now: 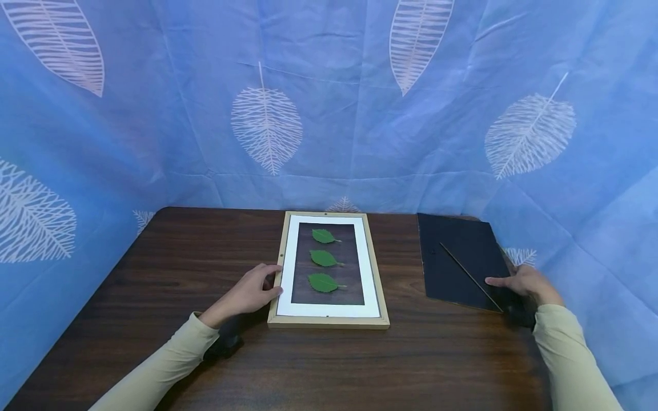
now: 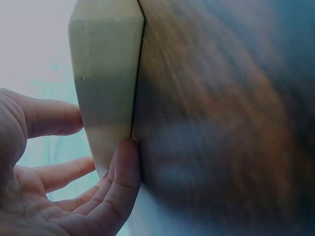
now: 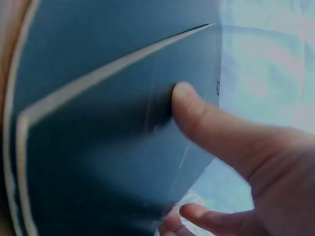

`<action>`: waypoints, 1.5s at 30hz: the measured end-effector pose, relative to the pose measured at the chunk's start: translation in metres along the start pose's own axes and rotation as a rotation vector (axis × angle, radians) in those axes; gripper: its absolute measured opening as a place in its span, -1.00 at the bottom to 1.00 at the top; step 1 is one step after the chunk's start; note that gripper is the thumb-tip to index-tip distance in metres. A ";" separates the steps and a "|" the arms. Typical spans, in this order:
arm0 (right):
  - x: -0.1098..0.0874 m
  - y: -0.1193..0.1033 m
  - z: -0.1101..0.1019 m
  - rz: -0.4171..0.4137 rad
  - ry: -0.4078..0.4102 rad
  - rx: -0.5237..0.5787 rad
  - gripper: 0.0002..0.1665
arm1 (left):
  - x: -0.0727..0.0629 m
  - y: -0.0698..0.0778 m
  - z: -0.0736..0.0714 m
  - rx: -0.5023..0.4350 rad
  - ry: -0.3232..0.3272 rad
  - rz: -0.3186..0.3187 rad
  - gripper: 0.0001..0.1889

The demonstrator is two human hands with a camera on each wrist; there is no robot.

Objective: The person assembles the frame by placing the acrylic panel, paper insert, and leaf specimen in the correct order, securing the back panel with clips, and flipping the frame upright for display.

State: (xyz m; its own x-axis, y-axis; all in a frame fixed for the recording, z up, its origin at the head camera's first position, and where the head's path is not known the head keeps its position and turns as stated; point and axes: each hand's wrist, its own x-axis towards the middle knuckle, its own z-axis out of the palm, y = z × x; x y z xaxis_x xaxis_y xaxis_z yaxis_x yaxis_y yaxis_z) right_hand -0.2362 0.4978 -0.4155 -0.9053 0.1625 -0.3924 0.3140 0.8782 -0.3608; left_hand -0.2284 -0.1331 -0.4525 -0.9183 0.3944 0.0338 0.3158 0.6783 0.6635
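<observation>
A light wooden picture frame (image 1: 329, 323) lies on the dark wood table, with a white mat (image 1: 329, 310) around a dark panel. Three green leaves (image 1: 324, 258) sit in a column inside the mat. My left hand (image 1: 252, 290) touches the frame's left side; in the left wrist view its fingers (image 2: 127, 162) rest against the pale wooden edge. At the right, a black backing board (image 1: 447, 274) has a thin pale slanting line across it. My right hand (image 1: 526, 283) grips the board's right edge, thumb (image 3: 197, 108) over its face; the other fingers are partly hidden.
The brown wooden table (image 1: 329, 365) extends around both objects. Behind it and along its sides hangs a blue cloth (image 1: 329, 114) with white leaf prints. Bare table separates the frame from the board.
</observation>
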 end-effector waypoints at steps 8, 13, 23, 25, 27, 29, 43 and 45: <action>-0.015 -0.010 0.000 -0.064 0.010 0.221 0.27 | 0.002 0.002 0.000 0.011 0.003 -0.015 -0.48; -0.027 -0.021 0.000 -0.148 0.048 0.296 0.06 | 0.001 0.004 -0.001 0.018 -0.010 -0.012 -0.48; -0.053 -0.050 0.011 -0.263 0.153 0.445 -0.04 | 0.002 0.027 -0.023 0.149 0.113 0.025 -0.50; -0.056 -0.057 0.011 -0.277 0.169 0.452 -0.03 | 0.002 0.035 -0.027 0.143 0.128 0.049 -0.52; -0.058 -0.066 0.012 -0.306 0.172 0.487 -0.03 | 0.002 0.043 -0.030 0.122 0.130 0.072 -0.54; -0.060 -0.076 0.014 -0.336 0.176 0.528 -0.03 | 0.001 0.050 -0.032 0.099 0.126 0.092 -0.56; -0.078 -0.173 0.046 -0.465 0.084 0.736 -0.05 | -0.002 0.075 -0.032 -0.065 0.099 0.185 -0.59; -0.079 -0.187 0.053 -0.475 0.073 0.750 -0.07 | -0.002 0.075 -0.031 -0.083 0.095 0.176 -0.55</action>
State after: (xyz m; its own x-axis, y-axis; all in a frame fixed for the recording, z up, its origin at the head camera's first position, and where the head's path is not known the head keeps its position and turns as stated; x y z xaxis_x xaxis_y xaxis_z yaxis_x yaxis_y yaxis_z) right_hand -0.2081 0.2964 -0.3619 -0.9956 -0.0930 -0.0152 -0.0172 0.3385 -0.9408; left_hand -0.2106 -0.1024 -0.3800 -0.8702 0.4395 0.2228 0.4566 0.5493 0.6999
